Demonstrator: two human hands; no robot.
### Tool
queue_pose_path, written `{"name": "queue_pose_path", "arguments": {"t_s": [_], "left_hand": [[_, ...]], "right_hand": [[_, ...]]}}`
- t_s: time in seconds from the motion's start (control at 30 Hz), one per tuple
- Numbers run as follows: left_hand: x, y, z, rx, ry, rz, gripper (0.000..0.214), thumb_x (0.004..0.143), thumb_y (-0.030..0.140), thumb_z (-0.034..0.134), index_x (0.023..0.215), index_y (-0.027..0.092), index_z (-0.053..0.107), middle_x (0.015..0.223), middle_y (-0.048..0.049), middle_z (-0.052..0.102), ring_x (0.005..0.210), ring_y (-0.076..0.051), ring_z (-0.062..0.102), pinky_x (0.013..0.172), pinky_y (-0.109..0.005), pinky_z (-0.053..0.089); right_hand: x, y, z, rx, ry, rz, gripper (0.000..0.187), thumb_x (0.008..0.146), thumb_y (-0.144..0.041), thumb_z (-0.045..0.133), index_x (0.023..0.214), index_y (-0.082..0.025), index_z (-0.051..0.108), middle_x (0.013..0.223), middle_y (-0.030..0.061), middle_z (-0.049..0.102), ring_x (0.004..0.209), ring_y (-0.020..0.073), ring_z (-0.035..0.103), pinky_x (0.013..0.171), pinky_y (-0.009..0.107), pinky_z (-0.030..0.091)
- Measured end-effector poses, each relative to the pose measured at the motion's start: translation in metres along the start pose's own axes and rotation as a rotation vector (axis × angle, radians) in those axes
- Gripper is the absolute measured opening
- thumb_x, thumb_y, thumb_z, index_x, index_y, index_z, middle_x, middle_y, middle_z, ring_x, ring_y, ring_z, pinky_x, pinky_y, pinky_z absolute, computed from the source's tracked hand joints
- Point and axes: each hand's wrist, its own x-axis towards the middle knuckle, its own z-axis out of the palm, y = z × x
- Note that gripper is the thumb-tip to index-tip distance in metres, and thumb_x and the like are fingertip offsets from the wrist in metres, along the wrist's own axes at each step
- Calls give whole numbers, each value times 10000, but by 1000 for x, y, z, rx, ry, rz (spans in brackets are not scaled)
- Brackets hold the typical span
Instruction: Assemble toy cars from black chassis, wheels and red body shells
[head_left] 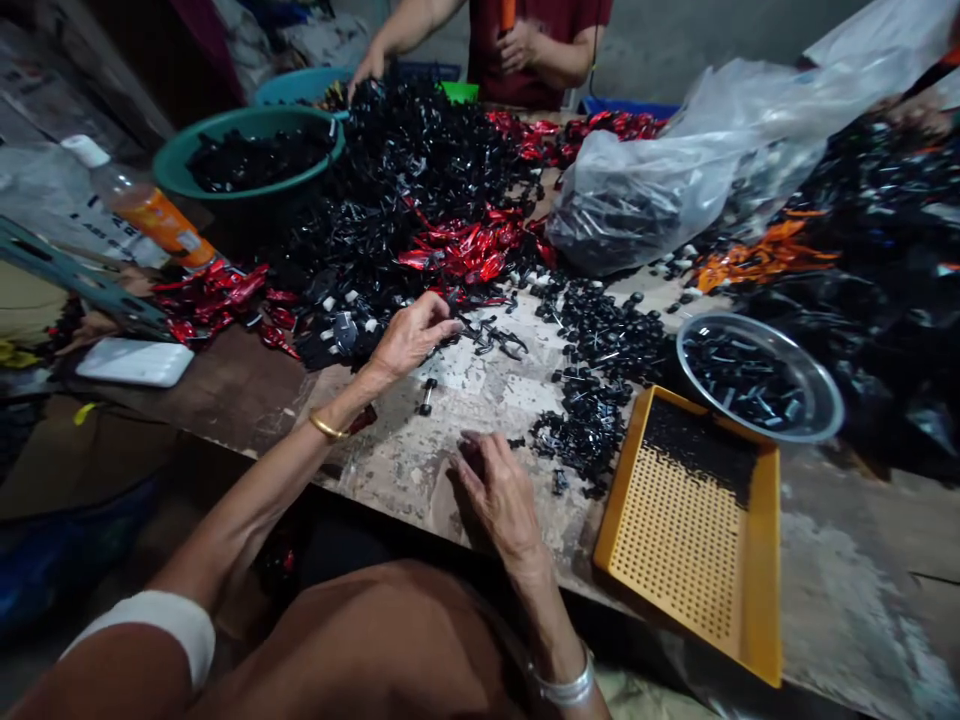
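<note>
My left hand (411, 338) reaches over the worktable, its fingers apart and loosely bent. Its fingertips are close to several thin black plastic parts (495, 338); I cannot tell whether they touch. My right hand (501, 492) rests low over the table near its front edge, fingers bent and spread, with nothing visible in them. Between the hands lies a small axle with black wheels (427, 397). To the right of my right hand spreads a heap of small black wheeled pieces (592, 375). Shiny red plastic shells (469, 245) are piled beyond my left hand.
A yellow perforated tray (679, 540) holding tiny black pieces and a clear bowl (832, 410) stand at right. Behind are a plastic bag (637, 190), a black heap (420, 150) and a green basin (169, 165). A bottle (161, 220) leans left. A co-worker's hand (517, 48) holds an orange handle.
</note>
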Motion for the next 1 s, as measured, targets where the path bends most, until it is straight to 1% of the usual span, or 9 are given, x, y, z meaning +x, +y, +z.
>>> {"name": "queue_pose_path", "arguments": {"t_s": [0.17,0.27,0.37,0.53,0.67,0.8,0.87,0.93,1.0], "left_hand": [[-42,-8,-30,-397,-35,-251,246,659,301,692,732,190,485,549,77,476,447,-75,437,444,-195,338],[-61,-15,-41,-472,-52,-380,311,593,316,744,765,179,524,550,83,483,409,-60,436,401,-183,327],[-71,-21,-48,-518,-47,-449,352,554,308,774,792,169,556,596,75,515,418,-53,472,386,-170,326],[-74,-30,-53,-553,-41,-458,302,585,285,746,811,176,576,602,78,514,427,-54,475,400,-174,345],[-77,-33,-56,-416,-94,-415,207,682,233,655,879,179,622,584,64,528,446,-71,461,431,-185,336],[-83,-24,-60,-264,-149,-297,189,715,188,613,889,185,685,665,28,597,566,-100,510,533,-199,379],[-86,-16,-61,-279,-190,-265,210,717,197,622,913,191,697,739,11,625,663,-123,552,586,-203,405],[-88,-10,-60,-328,-216,-261,252,718,222,643,963,198,696,754,5,628,704,-135,564,594,-202,413],[-90,-7,-59,-384,-214,-280,287,707,240,676,991,202,694,773,-2,633,720,-137,569,587,-196,416]], "right_hand": [[60,-24,4,-193,-206,44,510,889,-302,555,1354,-164,396,1080,118,561,894,219,597,732,310,477],[82,-32,10,-294,-287,54,445,854,-272,600,1272,-177,485,1096,121,554,853,226,599,686,308,452],[89,-28,17,-301,-248,40,350,835,-258,611,1174,-191,557,1054,111,562,777,210,590,632,299,426],[85,-12,27,-217,-136,1,415,806,-261,625,1210,-208,544,1000,87,567,716,185,560,607,290,423],[83,-7,27,-67,-12,-17,483,834,-287,588,1299,-216,482,1042,91,540,748,184,562,629,308,472],[83,-12,15,45,229,-180,455,894,-365,521,1320,-214,467,1195,125,500,1053,241,536,857,392,491],[83,-17,9,20,232,-237,420,893,-386,528,1272,-206,522,1217,127,527,1140,266,498,945,436,442],[80,-20,4,46,147,-225,331,891,-387,534,1155,-201,609,1098,109,615,1037,253,559,906,422,454],[74,-22,2,180,66,-152,249,891,-370,533,1009,-197,668,935,79,670,878,214,610,816,369,483]]}}
